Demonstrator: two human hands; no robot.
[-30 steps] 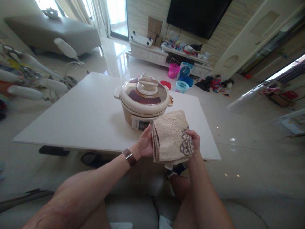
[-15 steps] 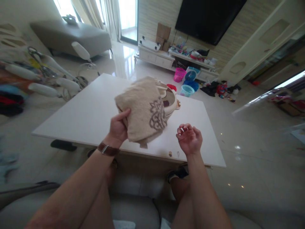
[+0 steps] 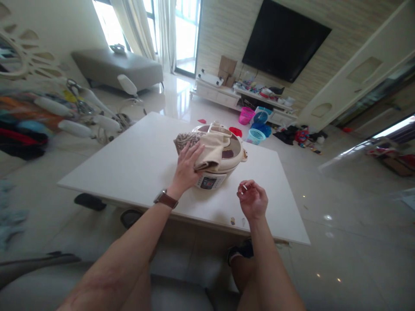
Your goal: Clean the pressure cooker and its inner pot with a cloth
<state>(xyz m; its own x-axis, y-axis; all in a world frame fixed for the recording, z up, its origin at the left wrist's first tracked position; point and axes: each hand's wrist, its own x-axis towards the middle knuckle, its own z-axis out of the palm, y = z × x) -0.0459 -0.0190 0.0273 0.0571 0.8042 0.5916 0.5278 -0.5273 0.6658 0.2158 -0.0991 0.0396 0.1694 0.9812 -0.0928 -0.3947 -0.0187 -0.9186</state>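
On the table stands a cream electric cooker (image 3: 238, 162) with a dark control panel (image 3: 208, 182) on its front and a glossy brown patch on its lid. A beige cloth (image 3: 212, 149) with a brown pattern is bunched over the lid's left side. My left hand (image 3: 188, 166) presses on this cloth and holds it, fingers spread across its top, thumb side partly hidden. To the right of the cooker, my right hand (image 3: 253, 201) hovers palm up above the table, fingers loosely curled and nothing visible in them.
The white table (image 3: 113, 160) has two small stickers or marks (image 3: 232, 220) near its front edge. Beyond it on the floor are a pink basket (image 3: 247, 115) and a light blue basket (image 3: 256, 136). An exercise machine with white padded handles (image 3: 75, 128) stands left.
My left hand has carried the cloth down onto the cooker's lid, and the cloth is now bunched. My right hand stays beside the cooker, loosely curled. The view has tilted up slightly.
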